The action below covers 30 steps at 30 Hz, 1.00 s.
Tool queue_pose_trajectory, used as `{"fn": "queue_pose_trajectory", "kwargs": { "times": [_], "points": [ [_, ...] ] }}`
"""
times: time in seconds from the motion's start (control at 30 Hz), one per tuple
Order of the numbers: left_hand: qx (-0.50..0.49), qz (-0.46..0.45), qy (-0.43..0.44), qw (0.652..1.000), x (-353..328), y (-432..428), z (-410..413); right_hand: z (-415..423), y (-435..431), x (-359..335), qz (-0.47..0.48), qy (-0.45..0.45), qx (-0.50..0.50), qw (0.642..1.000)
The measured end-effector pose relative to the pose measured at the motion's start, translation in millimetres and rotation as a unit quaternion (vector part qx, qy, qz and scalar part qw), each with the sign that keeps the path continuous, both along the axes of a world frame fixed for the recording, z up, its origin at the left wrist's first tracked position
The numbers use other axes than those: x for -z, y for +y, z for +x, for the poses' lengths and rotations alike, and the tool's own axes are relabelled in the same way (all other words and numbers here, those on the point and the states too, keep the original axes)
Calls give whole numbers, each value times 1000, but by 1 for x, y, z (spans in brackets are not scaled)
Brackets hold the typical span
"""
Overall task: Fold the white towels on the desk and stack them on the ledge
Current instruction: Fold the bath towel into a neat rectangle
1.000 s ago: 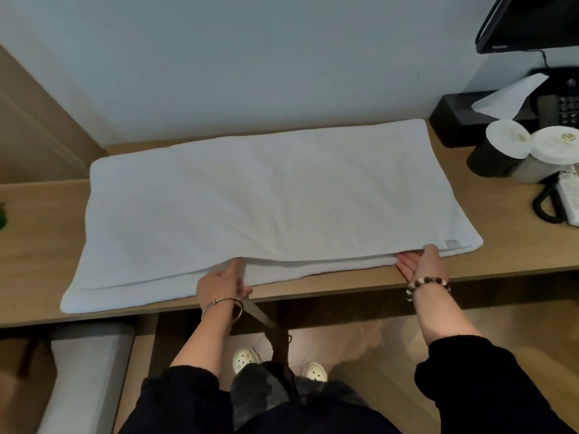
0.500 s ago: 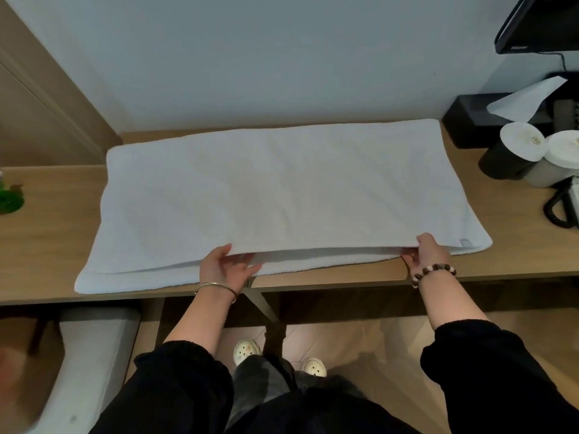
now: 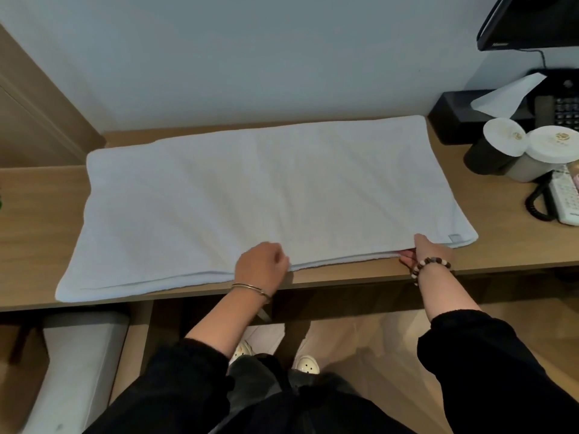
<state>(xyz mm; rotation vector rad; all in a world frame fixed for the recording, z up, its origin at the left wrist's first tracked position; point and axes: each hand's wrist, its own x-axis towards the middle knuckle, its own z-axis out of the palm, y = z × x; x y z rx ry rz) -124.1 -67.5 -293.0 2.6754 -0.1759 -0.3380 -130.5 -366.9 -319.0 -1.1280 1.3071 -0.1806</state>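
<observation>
Along the front edge of the long wooden desk (image 3: 37, 214) lies a large white rectangular towel (image 3: 250, 189), doubled. Our left grip (image 3: 261, 264) curls on its near hem; right grip (image 3: 429, 250) pinches the upper layer. Uneven pulling could skew the layers. We count one towel, two grips.

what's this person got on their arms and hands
Loose black clothing: the left sleeve and right sleeve both end short of the wrists. The left hand is ungloved, with a thin metal bangle at the wrist. The right hand, also ungloved, has a bracelet of dark and pale round beads.
</observation>
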Motion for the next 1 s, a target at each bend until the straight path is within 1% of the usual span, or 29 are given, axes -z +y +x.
{"fn": "queue_pose_trajectory", "kwargs": {
  "times": [0.03, 0.07, 0.1, 0.13, 0.17, 0.27, 0.3, 0.37, 0.5, 0.6, 0.63, 0.7, 0.77, 0.8, 0.83, 0.87, 0.9, 0.93, 0.97, 1.0],
  "points": [
    [52, -10, -34, 998, 3, -14, 3, 1, -3, -1, -25, 12, 6, 1000],
    [117, -1, -37, 992, 10, -28, 7, 2, -7, -2, -51, 28, 2, 998],
    [178, 29, -20, 983, 18, -40, 10, 2, -13, -3, -72, 42, 3, 997],
    [215, 68, -8, 974, 24, -49, 13, 3, -20, -3, -92, 53, 2, 994],
    [231, 101, -9, 968, 31, -56, 15, 4, -27, -3, -123, 64, -6, 990],
    [238, 147, -47, 959, 46, -62, 16, 6, -46, 0, -269, 67, -32, 960],
    [241, 151, -57, 957, 49, -62, 16, 6, -50, 2, -293, 65, -33, 953],
    [248, 152, -71, 954, 54, -57, 16, 4, -55, 8, -296, 76, -27, 952],
    [253, 138, -66, 955, 56, -54, 16, 9, -63, 18, -291, 148, -37, 944],
    [245, 134, -67, 958, 55, -54, 14, 15, -59, 15, -304, 162, -17, 939],
    [242, 136, -69, 958, 56, -54, 13, 16, -57, 16, -321, 172, -13, 931],
    [235, 139, -69, 960, 59, -55, 13, 18, -51, 17, -393, 224, -50, 890],
    [232, 138, -69, 960, 64, -57, 12, 19, -39, 13, -479, 251, -114, 833],
    [230, 135, -69, 961, 65, -58, 12, 21, -29, 12, -522, 237, -159, 804],
    [228, 130, -69, 962, 66, -61, 14, 24, -16, 12, -558, 211, -230, 769],
    [227, 125, -69, 963, 65, -64, 16, 27, 0, 15, -580, 179, -321, 727],
    [230, 124, -72, 963, 64, -67, 18, 28, 18, 19, -585, 146, -412, 683],
    [234, 124, -74, 962, 62, -69, 20, 28, 33, 24, -574, 120, -488, 646],
    [238, 125, -75, 960, 60, -69, 23, 25, 44, 28, -556, 106, -540, 624],
    [246, 124, -80, 958, 57, -68, 25, 21, 48, 30, -541, 103, -566, 614]
  ]
}}
